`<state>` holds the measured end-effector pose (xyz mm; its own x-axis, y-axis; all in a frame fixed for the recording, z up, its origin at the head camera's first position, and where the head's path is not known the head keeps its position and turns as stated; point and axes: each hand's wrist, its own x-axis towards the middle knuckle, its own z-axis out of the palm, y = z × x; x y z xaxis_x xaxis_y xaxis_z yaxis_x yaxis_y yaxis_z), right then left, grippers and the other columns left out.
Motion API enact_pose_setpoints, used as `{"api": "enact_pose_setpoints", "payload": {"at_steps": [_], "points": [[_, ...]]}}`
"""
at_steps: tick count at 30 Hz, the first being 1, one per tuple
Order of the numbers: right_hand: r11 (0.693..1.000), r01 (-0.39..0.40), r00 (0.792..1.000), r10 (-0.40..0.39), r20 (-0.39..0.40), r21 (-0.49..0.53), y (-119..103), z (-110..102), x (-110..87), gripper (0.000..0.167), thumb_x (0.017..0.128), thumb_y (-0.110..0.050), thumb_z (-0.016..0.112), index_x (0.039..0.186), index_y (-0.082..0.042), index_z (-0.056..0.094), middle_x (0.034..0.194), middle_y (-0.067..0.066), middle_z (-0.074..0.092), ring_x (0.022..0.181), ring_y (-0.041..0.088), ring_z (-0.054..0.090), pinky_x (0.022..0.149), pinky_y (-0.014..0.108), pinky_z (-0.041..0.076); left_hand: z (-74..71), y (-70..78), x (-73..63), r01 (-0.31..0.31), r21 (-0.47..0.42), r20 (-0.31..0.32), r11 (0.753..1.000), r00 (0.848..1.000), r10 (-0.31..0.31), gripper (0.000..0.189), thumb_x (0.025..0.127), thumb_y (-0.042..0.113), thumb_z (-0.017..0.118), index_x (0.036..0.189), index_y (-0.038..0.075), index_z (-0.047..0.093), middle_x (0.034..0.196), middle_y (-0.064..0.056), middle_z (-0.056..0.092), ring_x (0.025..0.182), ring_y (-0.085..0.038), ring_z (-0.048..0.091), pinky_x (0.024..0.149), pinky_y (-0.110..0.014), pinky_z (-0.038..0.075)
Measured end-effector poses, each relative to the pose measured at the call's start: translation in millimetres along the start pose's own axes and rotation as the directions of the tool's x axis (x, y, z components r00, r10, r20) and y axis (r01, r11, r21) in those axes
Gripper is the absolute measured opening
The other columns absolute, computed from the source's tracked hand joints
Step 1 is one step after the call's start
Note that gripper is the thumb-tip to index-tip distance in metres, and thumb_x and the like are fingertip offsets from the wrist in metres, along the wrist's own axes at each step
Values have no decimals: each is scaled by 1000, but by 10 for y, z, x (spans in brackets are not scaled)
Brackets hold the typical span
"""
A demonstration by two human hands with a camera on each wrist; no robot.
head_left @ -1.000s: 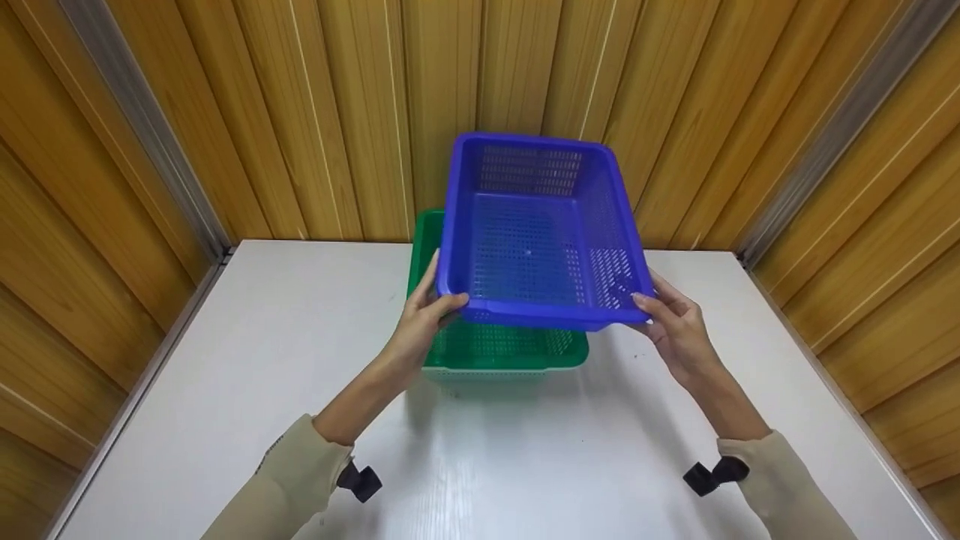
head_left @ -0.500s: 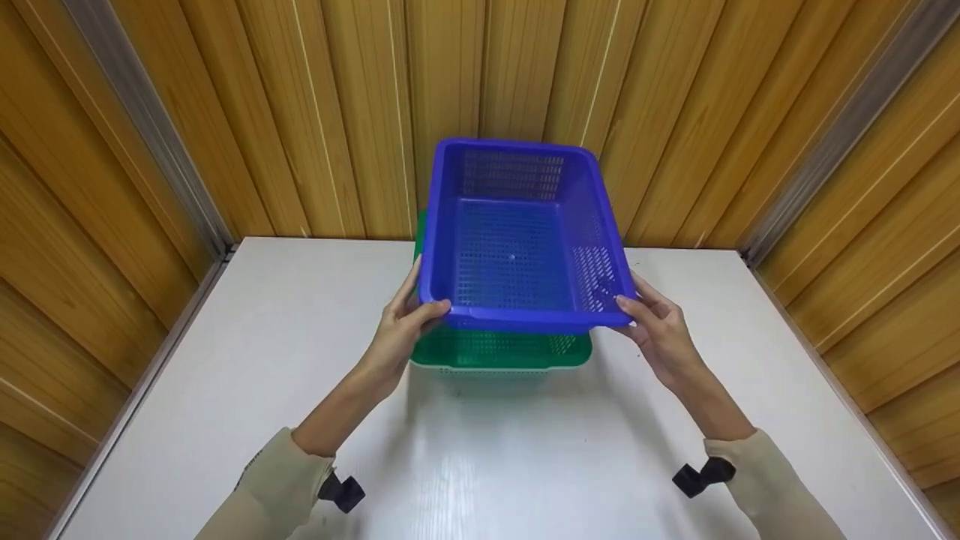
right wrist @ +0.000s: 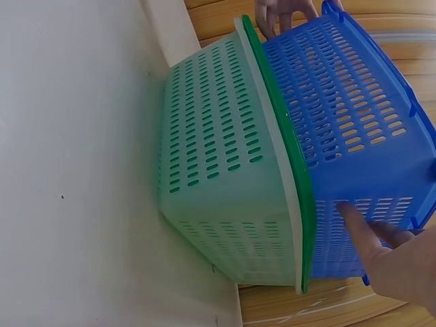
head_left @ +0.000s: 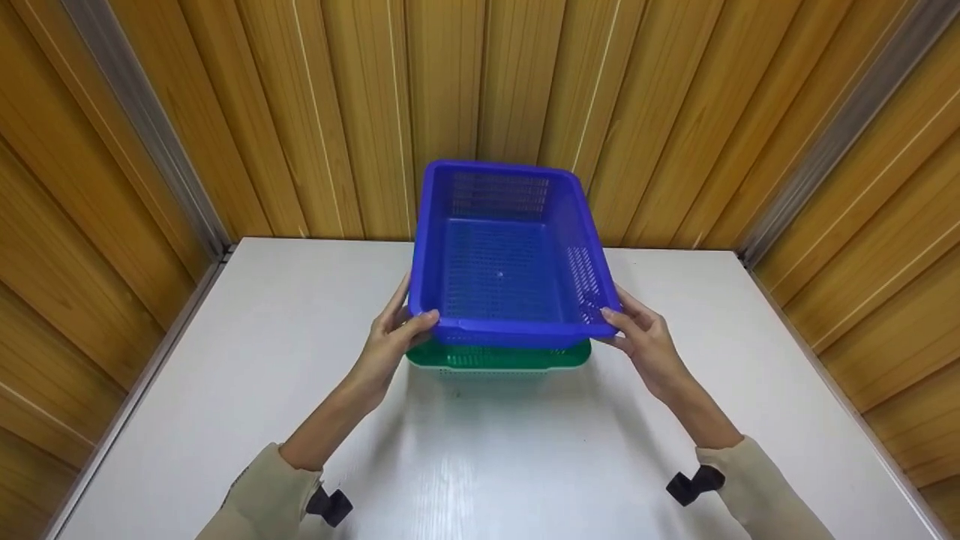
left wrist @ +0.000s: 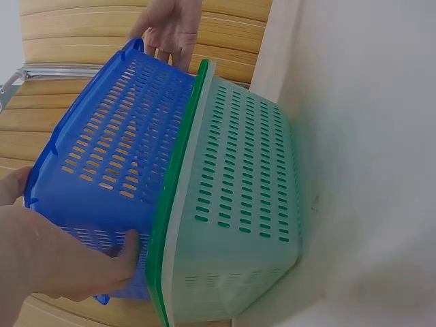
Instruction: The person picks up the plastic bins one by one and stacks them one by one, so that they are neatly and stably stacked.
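Note:
A blue slotted plastic basket (head_left: 510, 331) is held by both hands over a green basket (head_left: 495, 358). My left hand (head_left: 386, 349) grips its near left corner, thumb on the rim and fingers underneath along the side. The near right corner is gripped the same way by my right hand (head_left: 651, 351). In the left wrist view, the blue basket's lower part has dipped inside the green rim (left wrist: 178, 163). The green basket sits nested in a pale, whitish basket (left wrist: 238, 170), which stands upright on the table. Most of the green basket's inside is hidden beneath the blue one.
The white table (head_left: 262, 337) meets a wood-patterned panel wall (head_left: 337, 112) right behind the baskets. Similar walls rise at the left and right, with metal corner posts (head_left: 150, 120). Black wrist straps (head_left: 330, 506) show at both sleeves.
The blue basket has moved left and down in both hands, lining up over the green basket and sinking toward it. More of the green basket is now covered.

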<state>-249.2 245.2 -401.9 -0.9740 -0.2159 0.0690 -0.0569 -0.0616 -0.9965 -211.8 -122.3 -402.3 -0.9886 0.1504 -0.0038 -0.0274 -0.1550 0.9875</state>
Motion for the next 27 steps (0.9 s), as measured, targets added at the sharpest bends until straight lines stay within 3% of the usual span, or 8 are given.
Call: {"api": "enact_pose_setpoints", "payload": {"at_steps": [4, 10, 17, 23, 27], "points": [[1000, -22, 1000, 22, 7, -17, 60, 4, -22, 62, 106, -18, 53, 162, -7, 27, 161, 19, 39, 123, 13, 65, 99, 30, 57, -34, -62, -33, -1, 24, 38, 1000, 999, 0, 80, 102, 35, 60, 165, 38, 10, 172, -2, 19, 158, -29, 23, 126, -57, 24], [999, -29, 999, 30, 15, -34, 121, 35, -10, 63, 106, -16, 53, 161, -4, 26, 162, 20, 37, 124, 7, 63, 102, 25, 54, -97, -74, -63, 20, 67, 21, 998, 1000, -21, 79, 102, 34, 60, 164, 39, 11, 171, -4, 24, 156, -31, 29, 125, -56, 28], [997, -18, 999, 20, 29, -74, 171, 59, 56, 64, 106, -19, 55, 161, -3, 26, 164, 17, 37, 126, 1, 60, 105, 18, 49, -172, -77, -50, 60, 124, -36, 990, 998, -56, 79, 101, 35, 61, 164, 40, 14, 171, -2, 25, 159, -29, 19, 125, -68, 9], [989, -48, 998, 54, 37, -139, 227, 59, 75, 64, 107, -24, 55, 162, -6, 27, 166, 12, 35, 145, 20, 49, 110, 21, 46, -218, -109, -51, 66, 152, -56, 986, 997, -58, 80, 98, 38, 66, 163, 41, 19, 167, -4, 29, 155, -34, 27, 124, -71, 9], [985, -54, 997, 61, 40, -164, 274, 55, 70, 64, 107, -25, 55, 162, -8, 27, 166, 10, 35, 152, 27, 37, 119, 31, 36, -238, -157, -38, 80, 196, -80, 977, 995, -65, 80, 98, 40, 66, 163, 37, 20, 170, -4, 22, 158, -34, 18, 126, -66, 12]]}}
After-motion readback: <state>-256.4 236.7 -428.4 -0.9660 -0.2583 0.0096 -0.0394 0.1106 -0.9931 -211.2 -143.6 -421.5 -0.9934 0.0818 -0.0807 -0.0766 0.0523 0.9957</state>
